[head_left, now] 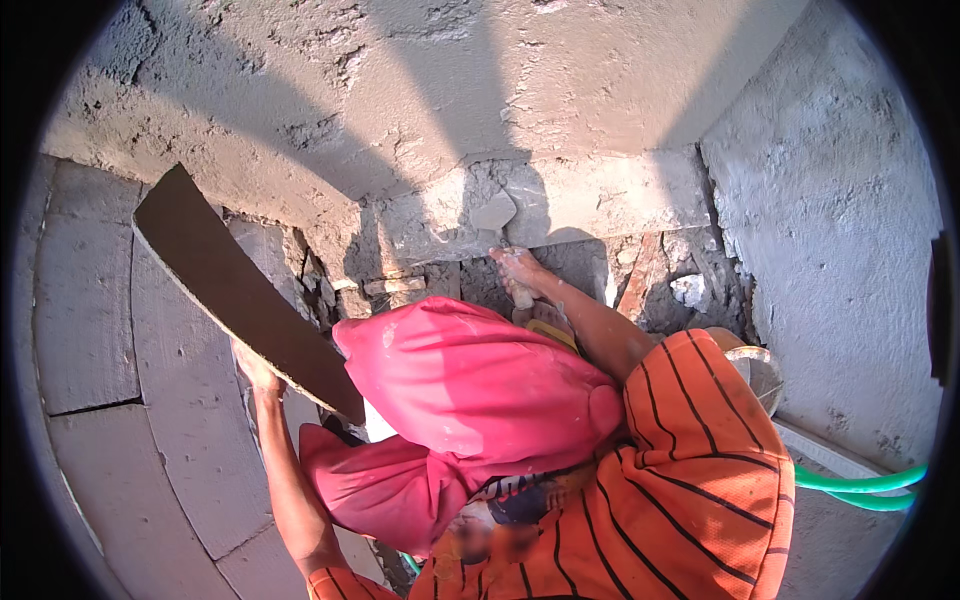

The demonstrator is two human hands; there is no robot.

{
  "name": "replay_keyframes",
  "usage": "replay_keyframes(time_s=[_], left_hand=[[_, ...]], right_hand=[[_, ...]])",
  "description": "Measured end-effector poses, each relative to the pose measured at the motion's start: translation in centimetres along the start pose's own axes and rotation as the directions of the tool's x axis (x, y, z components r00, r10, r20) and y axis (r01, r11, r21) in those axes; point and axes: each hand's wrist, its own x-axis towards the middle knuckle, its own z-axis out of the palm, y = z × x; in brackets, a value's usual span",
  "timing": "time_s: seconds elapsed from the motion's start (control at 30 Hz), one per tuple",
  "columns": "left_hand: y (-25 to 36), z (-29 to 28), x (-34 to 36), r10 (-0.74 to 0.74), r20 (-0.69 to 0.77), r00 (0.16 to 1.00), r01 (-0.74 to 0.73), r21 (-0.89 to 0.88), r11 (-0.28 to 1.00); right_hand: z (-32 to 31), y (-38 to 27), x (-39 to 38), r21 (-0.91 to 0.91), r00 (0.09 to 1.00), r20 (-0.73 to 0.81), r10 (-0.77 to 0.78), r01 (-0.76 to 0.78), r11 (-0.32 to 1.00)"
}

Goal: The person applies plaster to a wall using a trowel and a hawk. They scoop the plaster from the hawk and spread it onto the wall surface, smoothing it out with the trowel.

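Observation:
My right hand (518,270) is closed around the handle of a small trowel (495,211). The trowel's grey blade lies against the mortar-smeared ledge (620,195) at the foot of the rough wall. On the left, my left hand (256,366) grips the outer edge of a long brown board (240,290). The board is tilted and appears curved, with its far end raised toward the wall. Part of the left hand is hidden behind the board. My knee, in pink cloth, sits between the two hands.
Rough plastered wall (420,90) stands ahead, and a grey wall (830,230) closes the right side. Broken brick and rubble (640,275) fill a gap below the ledge. Large pavers (90,290) lie left. A bucket (757,372) and green hose (870,485) are at right.

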Motion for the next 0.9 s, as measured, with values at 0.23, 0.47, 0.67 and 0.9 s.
replay_keyframes(time_s=[0.23,0.47,0.67,0.9], left_hand=[[-0.2,0.7,-0.1,-0.031,0.007,0.999,0.032,-0.185,0.982],[-0.9,0.4,0.0,0.029,-0.028,0.999,-0.029,-0.013,0.999],[1.9,2.9,-0.4,-0.001,0.050,0.999,0.006,-0.101,0.995],[-0.2,0.5,0.5,0.046,0.149,0.988,-0.052,0.036,0.998]], right_hand=[[-1.3,3.3,-2.9,0.068,0.962,-0.060,-0.267,0.271,0.960],[1.0,-2.0,-4.7,0.395,0.786,-0.387,-0.482,0.614,0.684],[1.1,-8.8,-1.1,0.365,0.624,-0.587,-0.515,0.772,0.520],[6.3,-20.0,-5.0,0.319,0.587,-0.653,-0.478,0.786,0.529]])
